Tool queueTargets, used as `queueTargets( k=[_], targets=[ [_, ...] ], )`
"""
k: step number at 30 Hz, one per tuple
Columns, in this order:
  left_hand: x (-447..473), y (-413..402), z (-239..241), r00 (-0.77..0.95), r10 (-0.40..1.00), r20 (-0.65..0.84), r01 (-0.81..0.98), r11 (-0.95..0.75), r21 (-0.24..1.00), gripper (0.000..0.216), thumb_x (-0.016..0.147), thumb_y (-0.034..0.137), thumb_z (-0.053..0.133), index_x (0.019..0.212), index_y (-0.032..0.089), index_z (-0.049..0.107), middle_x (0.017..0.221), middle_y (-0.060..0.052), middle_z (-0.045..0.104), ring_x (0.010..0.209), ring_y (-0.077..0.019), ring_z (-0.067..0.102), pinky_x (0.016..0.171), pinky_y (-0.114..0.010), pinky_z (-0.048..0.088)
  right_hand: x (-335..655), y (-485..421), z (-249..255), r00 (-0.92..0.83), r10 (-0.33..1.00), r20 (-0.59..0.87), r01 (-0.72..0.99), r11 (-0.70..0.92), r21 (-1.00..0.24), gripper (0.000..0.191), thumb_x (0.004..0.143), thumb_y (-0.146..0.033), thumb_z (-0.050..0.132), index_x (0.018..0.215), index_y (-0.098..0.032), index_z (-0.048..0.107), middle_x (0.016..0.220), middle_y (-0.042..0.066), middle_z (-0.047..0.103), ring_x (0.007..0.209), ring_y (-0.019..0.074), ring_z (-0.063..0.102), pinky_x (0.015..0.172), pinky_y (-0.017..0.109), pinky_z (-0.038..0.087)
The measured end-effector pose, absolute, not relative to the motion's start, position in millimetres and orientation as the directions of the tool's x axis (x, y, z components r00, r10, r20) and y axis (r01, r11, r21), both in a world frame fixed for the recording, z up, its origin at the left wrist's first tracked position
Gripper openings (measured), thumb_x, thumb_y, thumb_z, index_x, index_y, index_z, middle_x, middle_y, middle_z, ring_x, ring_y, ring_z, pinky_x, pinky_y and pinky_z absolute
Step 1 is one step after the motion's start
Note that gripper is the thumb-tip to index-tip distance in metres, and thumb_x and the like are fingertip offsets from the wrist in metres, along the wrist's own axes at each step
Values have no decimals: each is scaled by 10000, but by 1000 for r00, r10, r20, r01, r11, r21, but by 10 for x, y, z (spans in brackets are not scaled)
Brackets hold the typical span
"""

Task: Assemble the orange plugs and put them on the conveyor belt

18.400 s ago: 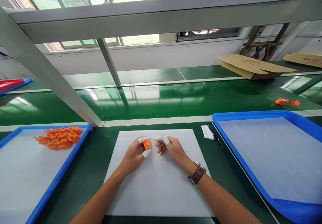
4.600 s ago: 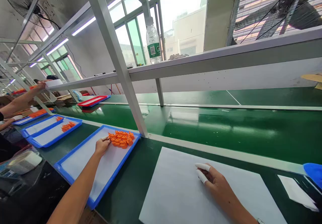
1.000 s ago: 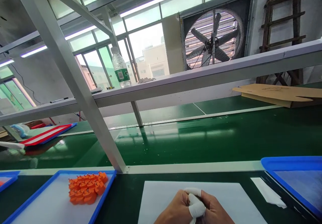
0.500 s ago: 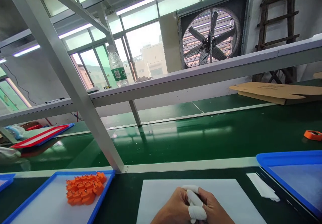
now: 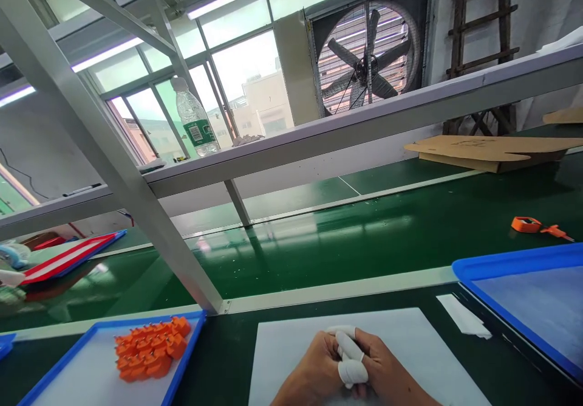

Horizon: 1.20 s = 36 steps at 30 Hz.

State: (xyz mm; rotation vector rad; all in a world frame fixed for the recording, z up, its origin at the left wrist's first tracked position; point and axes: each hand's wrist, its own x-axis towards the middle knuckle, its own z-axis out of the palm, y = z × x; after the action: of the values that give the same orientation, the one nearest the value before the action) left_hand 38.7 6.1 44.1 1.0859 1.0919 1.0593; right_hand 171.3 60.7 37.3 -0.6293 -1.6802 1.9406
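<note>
My left hand (image 5: 315,366) and my right hand (image 5: 381,363) meet over a white sheet (image 5: 282,345) on the dark green bench. White finger cots (image 5: 351,371) cover several fingertips. The fingers of both hands are bent and pressed together, touching each other. Whatever lies between them, if anything, is hidden by the fingers. Left of the sheet, a cluster of orange plastic parts (image 5: 150,350) sits in a blue-rimmed tray (image 5: 197,333), apart from my hands.
A blue tray (image 5: 501,256) stands at the right, with white paper strips (image 5: 463,316) beside it. Farther back lie an orange tool (image 5: 526,224) and flat cardboard (image 5: 473,148). A slanted metal post (image 5: 177,254) and a shelf holding a water bottle (image 5: 195,120) cross in front.
The camera view has tilted and shifted slightly, bringing more of the orange tool into sight at the right. My hands stay pressed together over the sheet with little change.
</note>
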Motion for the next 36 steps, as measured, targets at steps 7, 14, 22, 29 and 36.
queueTargets(
  k=[7, 14, 22, 29, 36],
  targets=[
    [371, 61, 477, 181, 976, -123, -104, 143, 984, 420, 675, 471, 806, 514, 101, 689, 500, -28, 591, 477, -85, 514, 499, -202, 385, 1707, 608, 376, -770, 638, -22, -58, -105, -993, 399, 808, -323, 526, 1120, -135, 688, 601, 8, 665, 454, 131, 588, 455, 216, 453],
    [383, 50, 503, 193, 970, -144, -96, 165, 982, 440, 713, 492, 784, 536, 99, 694, 547, -50, 618, 498, -95, 527, 526, -219, 405, 1730, 597, 418, -772, 634, -53, -34, -124, -992, 441, 766, -308, 525, 1135, -128, 686, 618, 23, 688, 468, 148, 619, 453, 223, 471],
    [374, 69, 352, 141, 980, -138, -102, 153, 983, 512, 734, 555, 741, 515, 100, 657, 520, -52, 590, 463, -95, 510, 490, -222, 369, 1707, 608, 337, -774, 631, -50, -44, -132, -990, 434, 818, -350, 534, 1165, -125, 666, 569, 4, 657, 465, 153, 616, 467, 232, 477],
    [402, 62, 405, 132, 982, -137, -115, 153, 982, 473, 590, 527, 858, 576, 92, 675, 547, -30, 587, 485, -96, 511, 501, -223, 388, 1754, 626, 378, -770, 638, 4, -40, -42, -998, 430, 903, -473, 491, 1075, -139, 701, 641, 25, 665, 537, 181, 607, 577, 304, 518],
    [424, 58, 459, 153, 983, -100, -219, 132, 967, 527, 358, 386, 985, 683, 87, 697, 676, -23, 593, 633, -112, 502, 627, -252, 417, 1758, 669, 377, -722, 690, 51, 21, 95, -995, 487, 934, -559, 473, 977, -151, 736, 841, 84, 707, 808, 252, 621, 755, 350, 505]
  ],
)
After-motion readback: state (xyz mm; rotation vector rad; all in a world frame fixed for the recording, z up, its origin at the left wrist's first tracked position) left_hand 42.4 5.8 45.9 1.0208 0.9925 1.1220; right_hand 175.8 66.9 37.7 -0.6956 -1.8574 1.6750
